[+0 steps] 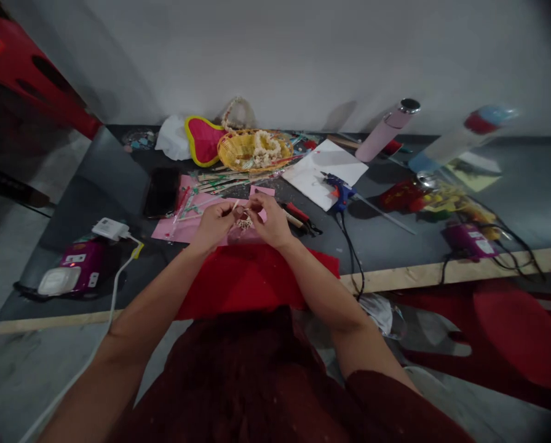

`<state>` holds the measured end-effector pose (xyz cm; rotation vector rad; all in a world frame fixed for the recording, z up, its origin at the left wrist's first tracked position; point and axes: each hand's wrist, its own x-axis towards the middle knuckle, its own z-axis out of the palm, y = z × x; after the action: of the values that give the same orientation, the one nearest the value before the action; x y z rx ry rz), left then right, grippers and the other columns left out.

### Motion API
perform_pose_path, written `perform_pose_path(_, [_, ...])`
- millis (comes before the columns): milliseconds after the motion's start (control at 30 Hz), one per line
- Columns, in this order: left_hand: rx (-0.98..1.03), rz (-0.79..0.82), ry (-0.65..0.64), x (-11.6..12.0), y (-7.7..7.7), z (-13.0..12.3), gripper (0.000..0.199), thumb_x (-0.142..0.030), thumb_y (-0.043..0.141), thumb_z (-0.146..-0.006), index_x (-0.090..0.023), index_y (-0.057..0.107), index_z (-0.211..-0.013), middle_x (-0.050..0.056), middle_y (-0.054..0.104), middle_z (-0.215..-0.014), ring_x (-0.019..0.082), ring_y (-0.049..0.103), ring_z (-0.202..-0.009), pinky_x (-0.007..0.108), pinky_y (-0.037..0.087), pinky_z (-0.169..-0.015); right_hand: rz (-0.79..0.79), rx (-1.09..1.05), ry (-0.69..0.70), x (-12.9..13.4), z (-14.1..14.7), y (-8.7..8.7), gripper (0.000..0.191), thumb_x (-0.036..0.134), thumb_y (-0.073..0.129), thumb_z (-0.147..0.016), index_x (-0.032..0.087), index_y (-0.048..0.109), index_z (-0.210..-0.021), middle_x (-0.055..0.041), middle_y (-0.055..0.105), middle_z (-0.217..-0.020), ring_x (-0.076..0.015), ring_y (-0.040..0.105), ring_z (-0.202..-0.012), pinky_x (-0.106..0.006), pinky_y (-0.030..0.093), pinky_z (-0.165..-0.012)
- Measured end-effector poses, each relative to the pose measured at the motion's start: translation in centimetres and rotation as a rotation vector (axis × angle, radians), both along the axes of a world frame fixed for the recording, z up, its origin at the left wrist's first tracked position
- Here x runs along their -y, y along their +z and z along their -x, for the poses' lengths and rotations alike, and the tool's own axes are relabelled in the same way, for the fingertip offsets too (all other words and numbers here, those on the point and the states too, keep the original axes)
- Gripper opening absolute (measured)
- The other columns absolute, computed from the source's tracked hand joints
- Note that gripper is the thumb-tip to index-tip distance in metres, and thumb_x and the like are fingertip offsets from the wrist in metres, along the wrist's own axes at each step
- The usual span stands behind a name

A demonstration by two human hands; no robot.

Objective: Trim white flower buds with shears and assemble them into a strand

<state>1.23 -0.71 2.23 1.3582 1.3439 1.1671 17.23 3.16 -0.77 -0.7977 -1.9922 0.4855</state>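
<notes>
Both hands meet over a pink sheet [174, 229] at the middle of the table. Between them sits a small cream beaded piece [244, 223], its lower edge fringed with bead-like bits. My left hand [213, 227] is closed in a pinch at its left side, and a short thin pale stick [235, 204] pokes up from those fingers. My right hand [274, 223] pinches at the upper right of the piece. The fingertips partly cover it, so its full shape is hidden. Red cloth [243, 280] lies below the hands at the table's front edge.
A yellow basket [227, 154] of cream beadwork stands behind. Near it are thin sticks [220, 181], black phone [162, 192], red-handled pliers [298, 215], blue glue gun [342, 192] on white paper [319, 172], pink flask [386, 132], corded purple power blocks [84, 261] and a can [402, 194].
</notes>
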Motion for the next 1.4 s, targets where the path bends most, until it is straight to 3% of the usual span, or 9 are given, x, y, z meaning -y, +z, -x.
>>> perform_pose_path(233, [0.196,0.098,-0.029,-0.2,-1.0,0.3,0.028,-0.041,0.067,-0.075,-0.013,0.067,-0.072,-0.002,0.054,-0.057,0.004,0.031,-0.043,0.02,0.02,-0.041,0.021,0.109,0.025,0.0,-0.3,0.5,0.038,0.026,0.047,-0.092,0.02,0.046,-0.129,-0.0081,0.065,-0.101,-0.0202,0.058,-0.103,-0.037,0.048,-0.09])
perform_pose_path(333, [0.24,0.069,-0.032,-0.3,-1.1,0.3,0.03,-0.042,0.067,-0.076,-0.013,0.066,-0.071,-0.002,0.053,-0.054,0.004,0.031,-0.042,0.02,0.019,-0.04,0.018,0.104,0.027,-0.2,-0.5,0.5,0.033,0.031,0.049,-0.092,0.02,0.052,-0.123,-0.0082,0.065,-0.102,-0.0187,0.059,-0.097,-0.035,0.049,-0.088])
perform_pose_path(533, [0.199,-0.008,-0.008,-0.5,-1.3,0.2,0.027,-0.04,0.068,-0.075,-0.013,0.067,-0.074,0.0,0.06,-0.061,0.005,0.039,-0.046,0.019,0.027,-0.043,0.003,0.09,0.061,-0.1,-0.7,0.8,0.02,0.029,0.045,-0.093,0.02,0.063,-0.096,-0.0073,0.067,-0.096,-0.017,0.059,-0.094,-0.033,0.048,-0.088])
perform_pose_path(767, [0.274,-0.081,0.056,-0.2,-1.5,-0.5,0.019,-0.029,0.073,-0.068,-0.015,0.068,-0.08,-0.003,0.058,-0.062,0.006,0.045,-0.052,0.018,0.034,-0.048,0.104,0.024,0.056,0.2,-0.3,0.9,0.023,0.034,0.044,-0.094,0.019,0.062,-0.093,-0.0049,0.067,-0.087,-0.0144,0.06,-0.078,-0.028,0.048,-0.074])
perform_pose_path(1000, [0.233,-0.109,0.098,-0.2,-1.7,-0.4,0.015,-0.03,0.071,-0.073,-0.016,0.067,-0.076,-0.003,0.056,-0.061,0.006,0.043,-0.05,0.018,0.031,-0.045,0.089,0.125,0.088,0.0,-0.4,1.0,0.025,0.033,0.042,-0.095,0.019,0.063,-0.098,-0.006,0.069,-0.097,-0.0155,0.062,-0.091,-0.029,0.047,-0.085])
perform_pose_path(1067, [0.271,-0.077,0.108,-0.2,-1.7,-0.3,0.015,-0.031,0.069,-0.074,-0.017,0.065,-0.077,-0.003,0.056,-0.061,0.004,0.038,-0.046,0.017,0.029,-0.042,0.07,0.238,0.027,-0.5,-1.5,1.6,0.025,0.033,0.043,-0.094,0.019,0.063,-0.1,-0.007,0.068,-0.1,-0.0178,0.06,-0.096,-0.032,0.045,-0.09])
perform_pose_path(1167, [0.391,-0.027,0.101,-0.4,-1.8,-0.1,0.016,-0.031,0.068,-0.075,-0.017,0.062,-0.079,-0.001,0.063,-0.07,0.003,0.033,-0.042,0.017,0.025,-0.038,0.081,0.409,-0.253,-1.3,-4.2,2.6,0.02,0.03,0.048,-0.091,0.019,0.063,-0.099,-0.0094,0.066,-0.102,-0.0224,0.056,-0.1,-0.037,0.041,-0.092])
perform_pose_path(1267, [0.496,0.005,0.079,-0.5,-1.7,0.1,0.016,-0.027,0.069,-0.073,-0.016,0.059,-0.078,0.001,0.066,-0.075,0.001,0.032,-0.04,0.016,0.022,-0.037,0.201,0.592,-0.501,-1.7,-7.0,2.9,0.019,0.037,0.054,-0.087,0.021,0.063,-0.088,-0.0088,0.064,-0.095,-0.0244,0.055,-0.095,-0.042,0.041,-0.091])
perform_pose_path(1400, [0.574,0.035,0.093,-0.5,-1.3,0.4,0.018,-0.025,0.072,-0.07,-0.015,0.058,-0.078,-0.001,0.063,-0.073,0.0,0.033,-0.039,0.015,0.023,-0.036,0.327,0.748,-0.496,-1.5,-8.2,2.2,0.029,0.049,0.063,-0.078,0.023,0.064,-0.091,-0.008,0.063,-0.1,-0.0252,0.054,-0.096,-0.039,0.044,-0.082])
